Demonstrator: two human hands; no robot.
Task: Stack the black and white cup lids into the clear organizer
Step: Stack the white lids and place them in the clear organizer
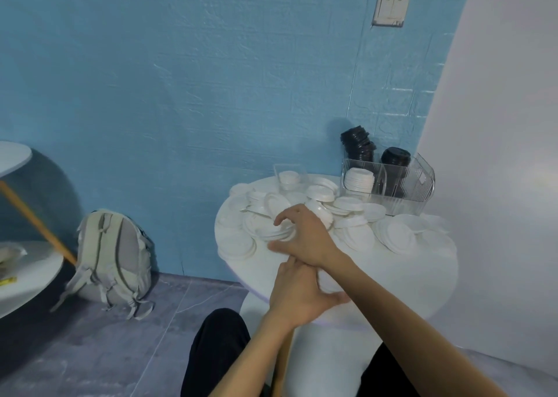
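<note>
Left hand (297, 291) holds white lids (329, 282); right hand (305, 233) grasps more lids (271, 230).

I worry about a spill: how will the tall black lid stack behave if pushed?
The black lid stack already leans above the clear organizer, so it probably tips easily. The lids look thin, likely light, and may slide apart.

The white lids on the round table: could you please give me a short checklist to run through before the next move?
1. Right hand over the loose white lids: ok.
2. Firm grip on a lid: cannot tell.
3. Left hand holds white lids at the table edge: ok.
4. White stack in the clear organizer has headroom: ok.
5. Black lids stacked straight: not ok, leaning.
</note>
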